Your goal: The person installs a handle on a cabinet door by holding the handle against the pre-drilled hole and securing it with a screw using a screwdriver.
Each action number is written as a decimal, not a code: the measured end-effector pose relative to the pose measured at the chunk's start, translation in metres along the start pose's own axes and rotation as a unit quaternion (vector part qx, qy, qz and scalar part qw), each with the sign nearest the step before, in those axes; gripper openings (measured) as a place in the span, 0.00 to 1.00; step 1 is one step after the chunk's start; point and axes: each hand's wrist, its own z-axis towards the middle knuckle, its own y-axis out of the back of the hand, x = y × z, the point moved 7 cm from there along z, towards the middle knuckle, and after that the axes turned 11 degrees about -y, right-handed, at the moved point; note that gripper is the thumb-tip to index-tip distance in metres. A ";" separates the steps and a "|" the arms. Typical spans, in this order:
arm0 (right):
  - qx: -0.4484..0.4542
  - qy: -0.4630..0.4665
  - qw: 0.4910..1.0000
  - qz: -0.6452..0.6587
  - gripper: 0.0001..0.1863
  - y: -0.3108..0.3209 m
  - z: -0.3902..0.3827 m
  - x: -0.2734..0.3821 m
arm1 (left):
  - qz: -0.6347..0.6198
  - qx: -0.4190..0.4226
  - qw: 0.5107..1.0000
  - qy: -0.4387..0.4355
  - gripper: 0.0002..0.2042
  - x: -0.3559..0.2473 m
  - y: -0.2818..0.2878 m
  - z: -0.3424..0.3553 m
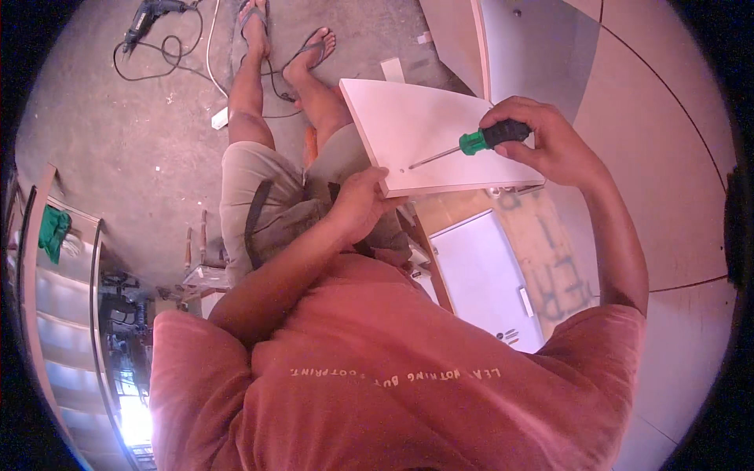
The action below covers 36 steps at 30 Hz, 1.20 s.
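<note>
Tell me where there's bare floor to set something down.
Mostly bare floor lies left of the legs, between the drill with its looped cord and the green cloth. Crowded: the white panel, where the left hand grips its edge and the right hand holds a screwdriver.

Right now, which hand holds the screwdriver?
The right hand: it is closed around the green-and-black screwdriver, while the left hand holds the white board at a corner.
</note>
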 end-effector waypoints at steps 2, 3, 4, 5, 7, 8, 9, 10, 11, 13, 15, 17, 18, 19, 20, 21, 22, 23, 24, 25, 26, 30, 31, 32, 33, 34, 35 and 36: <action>-0.006 0.004 1.000 -0.016 0.17 -0.001 -0.002 -0.002 | -0.008 -0.001 1.000 -0.014 0.19 0.002 -0.001 0.001; -0.002 -0.005 1.000 0.004 0.17 -0.001 -0.001 -0.005 | -0.013 -0.006 1.000 -0.012 0.19 0.003 -0.002 0.002; 0.004 -0.014 1.000 0.024 0.17 -0.002 -0.001 -0.008 | -0.018 -0.012 1.000 -0.009 0.19 0.005 -0.002 0.003; 0.006 -0.013 1.000 0.024 0.17 -0.004 0.000 -0.010 | -0.020 -0.014 1.000 -0.010 0.19 0.005 -0.004 0.006; 0.002 0.022 0.999 0.030 0.17 -0.006 0.000 -0.008 | -0.009 -0.004 1.000 -0.011 0.19 0.007 -0.008 0.011; 0.010 0.013 1.000 0.022 0.17 -0.008 0.001 -0.010 | -0.008 0.000 1.000 -0.004 0.19 0.009 -0.011 0.012; 0.007 0.000 1.000 0.022 0.17 -0.009 0.002 -0.013 | 0.033 -0.018 0.999 -0.007 0.18 0.010 -0.008 0.013; 0.006 -0.012 1.000 0.021 0.17 -0.009 0.002 -0.015 | 0.068 -0.031 0.997 -0.009 0.18 0.012 -0.007 0.014; 0.010 -0.012 1.000 0.020 0.17 -0.011 0.003 -0.015 | 0.070 -0.040 0.997 -0.009 0.18 0.013 -0.005 0.014; 0.013 -0.007 1.000 0.026 0.17 -0.011 0.003 -0.015 | 0.039 -0.038 0.999 -0.007 0.17 0.014 -0.005 0.015; 0.017 -0.006 0.999 0.027 0.17 -0.011 0.003 -0.017 | 0.036 -0.033 0.999 -0.005 0.17 0.015 -0.003 0.016; 0.019 -0.006 0.999 0.029 0.17 -0.010 0.003 -0.019 | 0.038 -0.038 0.999 -0.002 0.16 0.016 0.000 0.018; 0.030 -0.017 0.999 0.036 0.18 -0.010 0.004 -0.021 | 0.034 -0.020 0.999 -0.002 0.16 0.016 -0.002 0.019; 0.038 -0.019 0.998 0.051 0.19 -0.010 0.006 -0.022 | 0.030 -0.004 1.000 -0.009 0.16 0.017 -0.003 0.020; 0.042 -0.029 0.998 0.044 0.19 -0.008 0.009 -0.023 | 0.030 -0.002 1.000 -0.001 0.16 0.019 -0.003 0.020; 0.053 0.000 0.999 0.010 0.20 -0.010 0.012 -0.017 | 0.029 -0.014 0.999 0.002 0.16 0.021 0.000 0.019; 0.068 0.015 0.997 -0.027 0.21 -0.009 0.016 -0.014 | 0.031 -0.027 0.999 0.013 0.16 0.025 0.001 0.019; 0.085 0.024 0.996 -0.034 0.21 -0.009 0.026 -0.009 | 0.027 -0.027 0.999 0.011 0.16 0.025 0.002 0.019; 0.085 0.044 0.995 -0.027 0.21 -0.005 0.036 -0.002 | 0.033 -0.023 0.999 0.007 0.16 0.025 0.002 0.019; 0.110 0.057 0.991 -0.050 0.21 -0.006 0.048 0.004 | 0.039 -0.025 0.999 0.002 0.16 0.024 0.003 0.019; 0.133 0.062 0.986 -0.077 0.21 -0.007 0.058 0.009 | 0.038 -0.019 0.999 0.005 0.16 0.024 0.001 0.019; 0.195 0.018 0.973 -0.120 0.22 -0.014 0.094 0.023 | 0.044 -0.024 0.999 -0.009 0.18 0.015 -0.002 0.016; 0.201 0.068 0.968 -0.133 0.21 -0.018 0.095 0.034 | 0.042 -0.031 0.999 -0.009 0.19 0.014 -0.003 0.014; 0.208 0.117 0.960 -0.146 0.21 -0.021 0.095 0.044 | 0.035 -0.027 0.999 -0.008 0.19 0.013 -0.005 0.012; 0.212 0.117 0.959 -0.147 0.21 -0.023 0.096 0.047 | 0.006 -0.035 0.999 -0.015 0.21 0.011 -0.007 0.010; 0.209 0.113 0.953 -0.186 0.21 -0.026 0.096 0.049 | -0.029 -0.041 0.999 -0.021 0.23 0.011 -0.008 0.009; 0.206 0.109 0.946 -0.225 0.21 -0.027 0.095 0.051 | -0.030 -0.043 0.998 -0.021 0.23 0.011 -0.009 0.009; 0.210 0.108 0.945 -0.228 0.21 -0.028 0.094 0.054 | -0.051 -0.043 0.998 -0.014 0.23 0.013 -0.010 0.009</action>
